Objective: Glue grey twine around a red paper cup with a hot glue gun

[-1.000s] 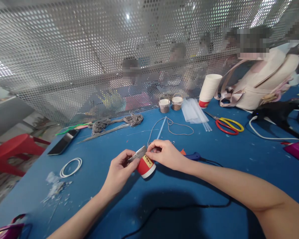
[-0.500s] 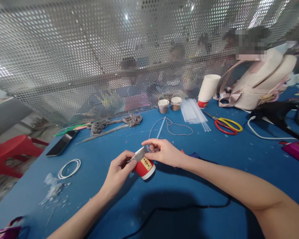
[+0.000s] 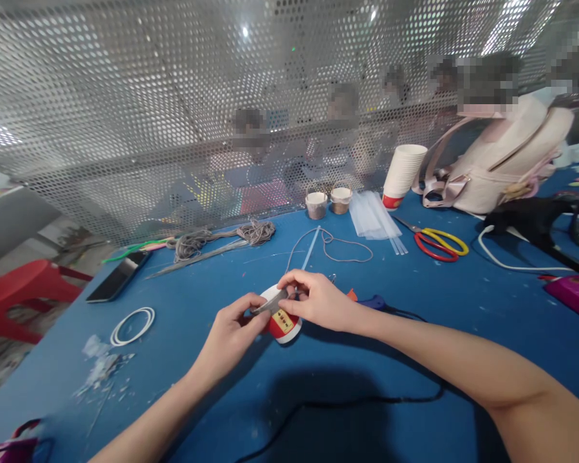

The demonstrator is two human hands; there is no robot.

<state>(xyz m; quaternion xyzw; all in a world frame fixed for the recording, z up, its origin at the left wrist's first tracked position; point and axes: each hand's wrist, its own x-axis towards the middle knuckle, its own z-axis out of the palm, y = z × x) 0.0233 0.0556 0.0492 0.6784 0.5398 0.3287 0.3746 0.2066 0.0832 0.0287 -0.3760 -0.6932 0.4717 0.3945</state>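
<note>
The left hand grips a thin grey strip between thumb and fingertips, and the right hand pinches the strip's other end while pressing down on the red paper cup. The cup lies on the blue table, directly in front of the person, between the two hands. A second ago the strip stood out above the cup, flat and plainly visible, with the red wall of the cup fully exposed. Now the hands have drawn closer, the cup has tipped so its white base faces the camera, and the strip lies tight against it. Judged from this, the strip is being fixed or wrapped onto the cup and that step is partly done.

What the strip is made of cannot be told; it may be metal or stiff grey tape. The right fingers cover where the strip meets the cup, so any glue or fastening is hidden. Just beyond the cup on its right side, an orange and blue tool shows only in part behind the right hand, its black cord trailing toward the viewer. Far beyond the cup, the people behind the perforated screen are blurred.
</note>
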